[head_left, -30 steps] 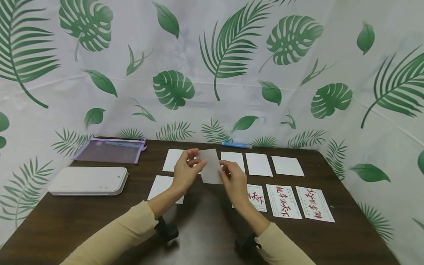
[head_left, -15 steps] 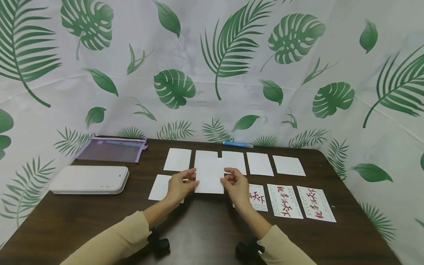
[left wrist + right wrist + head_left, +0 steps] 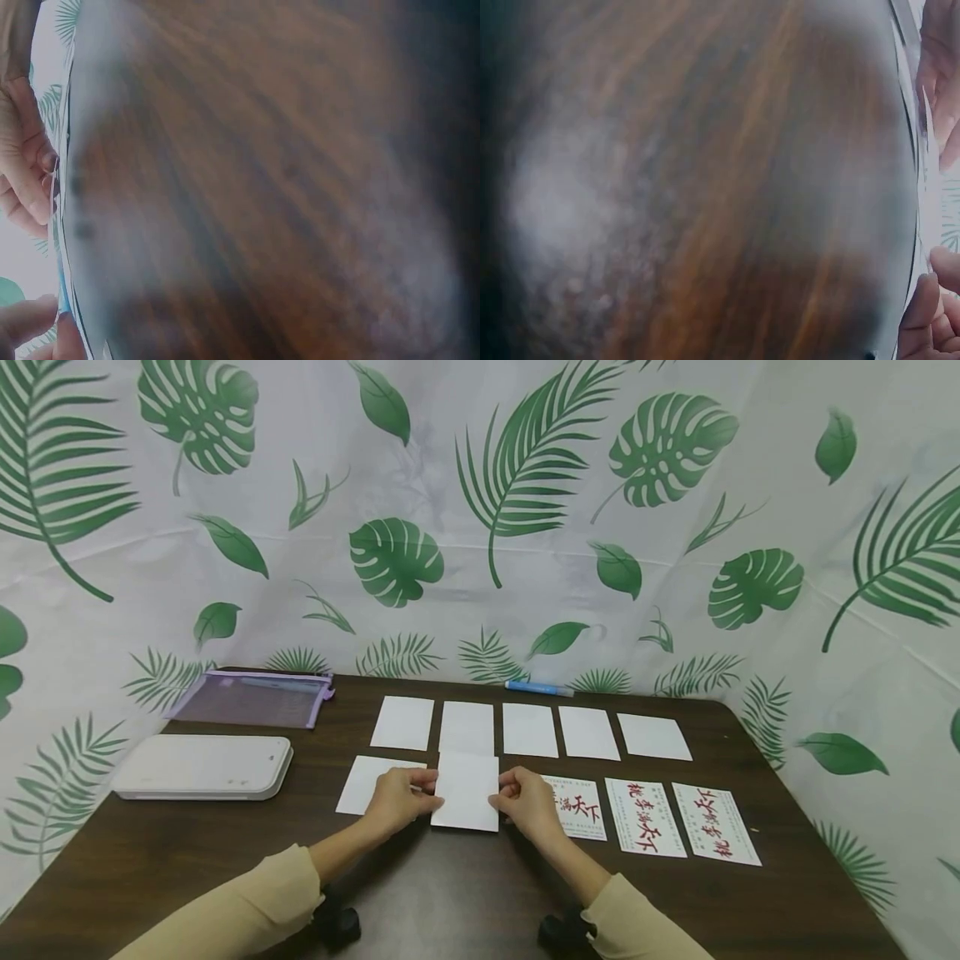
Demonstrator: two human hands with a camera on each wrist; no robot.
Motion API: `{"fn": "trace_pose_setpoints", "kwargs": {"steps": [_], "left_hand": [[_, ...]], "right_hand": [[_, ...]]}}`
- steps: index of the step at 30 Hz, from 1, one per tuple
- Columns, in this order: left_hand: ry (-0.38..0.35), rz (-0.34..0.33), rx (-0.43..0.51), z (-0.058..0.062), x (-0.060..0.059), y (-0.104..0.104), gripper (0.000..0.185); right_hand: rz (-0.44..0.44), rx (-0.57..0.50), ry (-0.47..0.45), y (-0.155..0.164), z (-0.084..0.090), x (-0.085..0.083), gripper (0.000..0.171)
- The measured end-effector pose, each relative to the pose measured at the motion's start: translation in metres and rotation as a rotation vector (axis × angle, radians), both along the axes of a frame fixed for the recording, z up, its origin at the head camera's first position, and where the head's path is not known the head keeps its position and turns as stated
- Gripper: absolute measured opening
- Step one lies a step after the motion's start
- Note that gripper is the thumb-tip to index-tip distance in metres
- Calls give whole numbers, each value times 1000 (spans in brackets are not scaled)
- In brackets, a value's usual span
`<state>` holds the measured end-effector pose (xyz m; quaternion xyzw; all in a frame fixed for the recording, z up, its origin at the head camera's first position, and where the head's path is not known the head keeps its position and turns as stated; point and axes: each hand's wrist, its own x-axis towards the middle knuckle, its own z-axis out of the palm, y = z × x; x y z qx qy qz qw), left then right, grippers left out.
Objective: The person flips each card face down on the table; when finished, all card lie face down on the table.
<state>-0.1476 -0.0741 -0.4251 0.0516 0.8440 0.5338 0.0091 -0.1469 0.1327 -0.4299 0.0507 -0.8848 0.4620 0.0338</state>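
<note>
A blank white card (image 3: 467, 793) is held between both hands, low over the near middle of the table. My left hand (image 3: 397, 797) pinches its left edge, thumb toward me. On the right edge, my right hand (image 3: 527, 802) pinches it the same way. The wrist views catch the card edge-on, with the left fingers (image 3: 37, 322) and the right fingers (image 3: 922, 307) at its sides. Partly under the left hand lies another blank card (image 3: 363, 785). Beside the right hand is a card with red characters (image 3: 581, 807), its left part covered by that hand.
Blank cards (image 3: 402, 722) form a back row. Two more red-lettered cards (image 3: 645, 817) lie at right. A white flat device (image 3: 202, 766) and a purple mesh pouch (image 3: 251, 699) are at left. A blue pen (image 3: 537, 687) lies at the dark table's (image 3: 465, 893) back edge.
The card has turned from its greyish side to its blank white side. Both hands have brought it down and toward me, off the back row, to the near row.
</note>
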Motion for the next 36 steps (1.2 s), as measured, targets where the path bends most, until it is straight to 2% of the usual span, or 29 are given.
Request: {"fn": "trace_pose_setpoints", "kwargs": {"steps": [7, 17, 23, 27, 31, 34, 36], "left_hand": [[47, -71, -94, -1, -1, -2, 33], [102, -112, -198, -1, -5, -1, 32], [143, -125, -319, 1, -7, 2, 27], [141, -138, -367, 3, -8, 2, 28], [161, -151, -340, 8, -10, 4, 37], [167, -192, -253, 14, -14, 11, 44], [141, -237, -183, 17, -16, 17, 46]], "right_hand": [[34, 121, -22, 2, 0, 1, 22], [45, 206, 22, 2, 1, -1, 22], [55, 249, 63, 0, 2, -1, 24], [59, 279, 76, 1, 0, -2, 25], [49, 219, 66, 10, 7, -6, 22], [5, 101, 20, 24, 16, -12, 16], [-35, 22, -25, 35, 21, -16, 13]]}}
